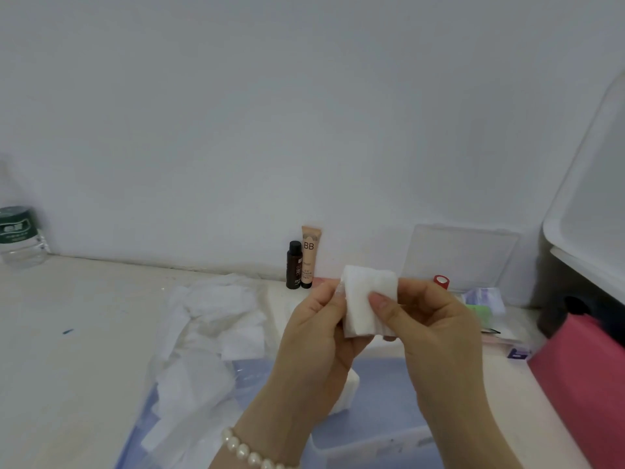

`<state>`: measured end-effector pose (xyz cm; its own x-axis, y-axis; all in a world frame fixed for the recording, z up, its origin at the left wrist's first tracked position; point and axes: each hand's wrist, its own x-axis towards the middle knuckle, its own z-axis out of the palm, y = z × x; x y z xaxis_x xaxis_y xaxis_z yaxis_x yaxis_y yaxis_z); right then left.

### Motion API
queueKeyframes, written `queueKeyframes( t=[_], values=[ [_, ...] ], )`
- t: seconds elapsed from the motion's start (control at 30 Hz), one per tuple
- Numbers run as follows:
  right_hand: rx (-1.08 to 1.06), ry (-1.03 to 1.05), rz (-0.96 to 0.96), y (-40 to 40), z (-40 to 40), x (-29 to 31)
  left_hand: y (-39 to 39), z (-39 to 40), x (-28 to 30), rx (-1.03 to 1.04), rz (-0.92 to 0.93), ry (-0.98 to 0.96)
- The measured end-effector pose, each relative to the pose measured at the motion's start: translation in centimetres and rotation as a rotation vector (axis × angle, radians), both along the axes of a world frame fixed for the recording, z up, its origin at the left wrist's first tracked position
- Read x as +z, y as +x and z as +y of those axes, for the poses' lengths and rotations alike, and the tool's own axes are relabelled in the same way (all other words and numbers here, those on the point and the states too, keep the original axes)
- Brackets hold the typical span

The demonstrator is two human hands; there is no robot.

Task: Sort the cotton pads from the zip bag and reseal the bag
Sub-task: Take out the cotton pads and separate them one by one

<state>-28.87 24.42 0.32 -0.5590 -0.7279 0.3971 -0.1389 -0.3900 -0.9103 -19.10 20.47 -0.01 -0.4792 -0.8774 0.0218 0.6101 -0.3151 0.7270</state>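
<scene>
Grip: both hands are holding one small stack of cotton pads (368, 301) up in front of me; I am seeing the left hand (318, 336) pinching its left edge and the right hand (436, 330) pinching its right side, thumb on the front.
Pads: more are lying loose (209, 319) on the surface (67, 333) to the left.
Bag: a clear zip bag (189, 394) is lying flat below them.
Wrist: a pearl bracelet (250, 451) is sitting on the left one.
Back wall: a dark bottle (293, 265) and a BB tube (309, 257) are standing side by side.
</scene>
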Motion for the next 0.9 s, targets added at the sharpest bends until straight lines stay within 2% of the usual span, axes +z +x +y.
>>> queueKeyframes(
  t=[0.13, 0.2, 0.33, 0.5, 0.8, 0.9],
  values=[
    [-0.14, 0.04, 0.183, -0.3, -0.2, -0.4, 0.3, -0.1, 0.1, -0.053, 0.011, -0.022],
    [-0.125, 0.082, 0.232, -0.5, -0.2, -0.5, 0.5, -0.2, 0.0, -0.086, 0.004, -0.076],
    [-0.024, 0.081, 0.195, -0.8, -0.3, -0.4, 0.9, -0.6, -0.5, -0.172, -0.026, -0.175],
    [0.023, 0.067, 0.107, -1.6, -0.4, -0.6, 1.4, -1.1, -0.7, -0.181, -0.057, -0.245],
    [-0.224, -0.076, 0.342, -0.3, 0.0, -0.3, 1.3, -1.0, -0.6, -0.233, 0.01, -0.219],
    [-0.215, -0.076, 0.318, -0.4, -0.1, -0.5, 1.2, -0.9, -0.5, -0.234, 0.028, -0.202]
  ],
)
